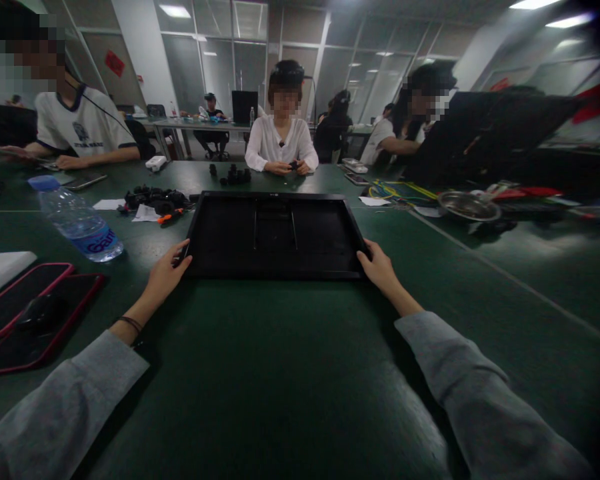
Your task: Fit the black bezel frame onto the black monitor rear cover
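Note:
A black rectangular monitor shell (225, 233) lies in front of me on the green table, with a raised rim and a narrower framed section in its middle. My left hand (167, 270) is closed on its left edge, thumb on top at the near corner. On the opposite side, my right hand (379, 267) grips the right edge the same way. The fingers of both hands are partly hidden beyond the rim.
Left of me are a water bottle (83, 223), red-edged phone-like slabs (75, 310) and a black mouse (43, 312). Behind the shell lie dark cables (155, 199) and small black parts (236, 175). A metal dish (469, 207) is at right. A person (283, 140) sits opposite.

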`<action>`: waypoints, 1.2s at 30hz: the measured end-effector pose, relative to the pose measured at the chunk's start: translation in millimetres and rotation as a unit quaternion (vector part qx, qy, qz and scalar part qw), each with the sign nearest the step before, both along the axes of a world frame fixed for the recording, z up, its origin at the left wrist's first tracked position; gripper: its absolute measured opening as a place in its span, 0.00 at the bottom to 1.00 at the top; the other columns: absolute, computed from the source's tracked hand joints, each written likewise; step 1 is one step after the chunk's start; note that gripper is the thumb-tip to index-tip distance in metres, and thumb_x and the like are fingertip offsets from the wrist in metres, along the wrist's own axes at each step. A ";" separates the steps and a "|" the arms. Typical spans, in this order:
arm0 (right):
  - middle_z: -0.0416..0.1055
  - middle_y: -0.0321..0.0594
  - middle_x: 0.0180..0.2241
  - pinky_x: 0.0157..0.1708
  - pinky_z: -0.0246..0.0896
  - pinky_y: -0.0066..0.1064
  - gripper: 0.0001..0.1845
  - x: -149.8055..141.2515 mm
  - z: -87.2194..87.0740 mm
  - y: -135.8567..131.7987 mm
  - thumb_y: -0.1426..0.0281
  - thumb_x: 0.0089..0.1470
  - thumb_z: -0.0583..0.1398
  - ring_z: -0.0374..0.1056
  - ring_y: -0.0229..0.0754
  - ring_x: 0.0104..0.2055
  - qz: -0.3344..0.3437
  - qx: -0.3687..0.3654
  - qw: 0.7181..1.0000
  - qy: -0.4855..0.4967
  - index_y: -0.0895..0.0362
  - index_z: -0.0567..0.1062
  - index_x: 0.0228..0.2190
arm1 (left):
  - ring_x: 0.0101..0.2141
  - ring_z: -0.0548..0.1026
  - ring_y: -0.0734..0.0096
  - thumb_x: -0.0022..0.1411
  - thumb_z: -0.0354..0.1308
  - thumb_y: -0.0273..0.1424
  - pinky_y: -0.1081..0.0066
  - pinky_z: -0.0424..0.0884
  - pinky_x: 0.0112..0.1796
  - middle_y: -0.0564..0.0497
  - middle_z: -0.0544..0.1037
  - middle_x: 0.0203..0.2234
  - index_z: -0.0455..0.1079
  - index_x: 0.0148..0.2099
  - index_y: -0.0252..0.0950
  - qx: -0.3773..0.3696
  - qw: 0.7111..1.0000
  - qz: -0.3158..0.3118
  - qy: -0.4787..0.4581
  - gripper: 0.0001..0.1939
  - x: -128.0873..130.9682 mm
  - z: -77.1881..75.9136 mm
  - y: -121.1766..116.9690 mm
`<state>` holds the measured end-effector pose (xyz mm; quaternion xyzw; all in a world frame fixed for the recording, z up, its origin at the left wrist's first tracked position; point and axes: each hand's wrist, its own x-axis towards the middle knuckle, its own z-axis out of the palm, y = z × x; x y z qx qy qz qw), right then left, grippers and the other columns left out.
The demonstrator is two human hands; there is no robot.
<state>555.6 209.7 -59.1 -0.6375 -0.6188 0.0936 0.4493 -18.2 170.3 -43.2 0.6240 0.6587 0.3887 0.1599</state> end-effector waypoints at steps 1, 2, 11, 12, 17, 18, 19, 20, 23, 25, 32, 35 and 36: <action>0.76 0.54 0.53 0.61 0.64 0.56 0.32 0.6 -0.8 0.4 0.59 0.54 0.58 0.73 0.59 0.55 0.000 0.001 1.000 0.001 0.59 0.71 0.57 | 0.48 0.79 0.55 0.66 0.58 0.41 0.55 0.75 0.50 0.40 0.77 0.55 0.64 0.70 0.44 0.001 1.000 0.001 -0.001 0.31 0.3 0.1 -0.1; 0.76 0.54 0.53 0.60 0.64 0.56 0.32 1.2 -1.5 0.7 0.59 0.54 0.58 0.73 0.59 0.55 0.000 0.001 1.000 0.001 0.59 0.71 0.57 | 0.49 0.78 0.55 0.66 0.58 0.41 0.55 0.74 0.50 0.40 0.77 0.55 0.64 0.69 0.44 0.002 1.000 0.001 -0.003 0.31 0.6 0.5 -0.3; 0.76 0.55 0.52 0.60 0.64 0.56 0.32 -0.7 0.6 -1.5 0.54 0.55 0.59 0.73 0.59 0.55 0.002 0.000 1.000 0.000 0.58 0.72 0.56 | 0.48 0.79 0.55 0.66 0.58 0.41 0.54 0.75 0.50 0.40 0.77 0.55 0.65 0.69 0.44 0.000 1.000 0.002 0.001 0.31 2.3 2.8 -2.2; 0.76 0.55 0.52 0.60 0.64 0.56 0.32 -1.1 1.1 -2.1 0.54 0.55 0.59 0.73 0.59 0.55 0.002 -0.002 1.000 -0.001 0.58 0.72 0.56 | 0.48 0.79 0.55 0.66 0.58 0.41 0.54 0.74 0.50 0.40 0.77 0.55 0.64 0.69 0.44 -0.001 1.000 0.004 0.004 0.31 2.1 2.9 -2.1; 0.76 0.54 0.53 0.60 0.64 0.56 0.32 -1.7 2.4 -3.4 0.55 0.55 0.58 0.72 0.59 0.55 0.000 -0.007 1.000 0.000 0.58 0.71 0.57 | 0.49 0.78 0.54 0.67 0.57 0.41 0.54 0.74 0.51 0.40 0.77 0.55 0.64 0.70 0.44 -0.010 1.000 0.010 0.012 0.31 2.3 4.4 -2.9; 0.76 0.54 0.53 0.60 0.63 0.56 0.32 -1.7 2.6 -3.5 0.55 0.55 0.58 0.72 0.59 0.55 0.001 -0.008 1.000 -0.001 0.58 0.71 0.57 | 0.49 0.78 0.54 0.67 0.58 0.41 0.54 0.74 0.51 0.40 0.77 0.55 0.64 0.70 0.45 -0.013 1.000 0.011 0.012 0.31 2.7 4.9 -3.3; 0.75 0.54 0.53 0.60 0.63 0.56 0.32 -1.7 2.8 -3.5 0.55 0.55 0.58 0.72 0.59 0.55 0.003 -0.007 1.000 -0.002 0.58 0.71 0.57 | 0.50 0.78 0.54 0.67 0.58 0.41 0.54 0.74 0.51 0.40 0.77 0.55 0.64 0.70 0.45 -0.015 1.000 0.013 0.011 0.31 3.1 5.4 -3.7; 0.76 0.54 0.53 0.60 0.63 0.56 0.32 -1.8 3.0 -3.6 0.55 0.55 0.58 0.72 0.59 0.55 0.005 -0.007 1.000 -0.003 0.58 0.71 0.57 | 0.49 0.78 0.54 0.67 0.58 0.41 0.54 0.74 0.51 0.40 0.77 0.55 0.64 0.70 0.45 -0.015 1.000 0.013 0.009 0.31 3.4 5.7 -3.9; 0.76 0.53 0.53 0.60 0.64 0.56 0.31 -2.3 3.3 -3.7 0.55 0.55 0.59 0.72 0.58 0.55 0.004 -0.003 1.000 -0.001 0.57 0.72 0.57 | 0.49 0.78 0.54 0.67 0.58 0.41 0.54 0.74 0.50 0.40 0.77 0.55 0.64 0.70 0.44 -0.011 1.000 0.010 0.005 0.31 3.5 5.8 -3.9; 0.76 0.52 0.52 0.60 0.64 0.56 0.31 -2.4 3.0 -3.6 0.55 0.54 0.59 0.72 0.58 0.55 0.000 -0.001 1.000 0.004 0.56 0.72 0.56 | 0.49 0.78 0.54 0.67 0.58 0.41 0.54 0.75 0.50 0.40 0.77 0.55 0.64 0.69 0.44 -0.010 1.000 0.008 0.007 0.31 2.6 4.9 -3.1; 0.75 0.53 0.54 0.61 0.63 0.55 0.30 -0.8 0.9 -2.0 0.58 0.55 0.58 0.71 0.57 0.58 0.010 -0.004 1.000 0.005 0.57 0.71 0.57 | 0.47 0.79 0.56 0.67 0.58 0.41 0.54 0.75 0.50 0.39 0.77 0.54 0.64 0.70 0.43 -0.003 1.000 0.001 0.013 0.31 1.0 2.6 -1.4; 0.75 0.54 0.55 0.62 0.62 0.55 0.31 -1.0 1.3 -1.8 0.59 0.55 0.58 0.71 0.58 0.57 0.011 -0.007 1.000 0.005 0.59 0.71 0.57 | 0.47 0.79 0.56 0.67 0.58 0.41 0.54 0.74 0.50 0.40 0.77 0.54 0.64 0.69 0.43 -0.001 1.000 0.007 0.021 0.30 2.0 3.5 -2.3; 0.75 0.54 0.54 0.62 0.62 0.55 0.30 -1.2 1.6 -2.0 0.59 0.55 0.58 0.71 0.58 0.57 0.009 -0.007 1.000 0.007 0.58 0.71 0.57 | 0.46 0.79 0.56 0.67 0.58 0.41 0.55 0.74 0.50 0.40 0.77 0.54 0.64 0.69 0.43 -0.001 1.000 0.008 0.022 0.30 1.9 3.3 -2.3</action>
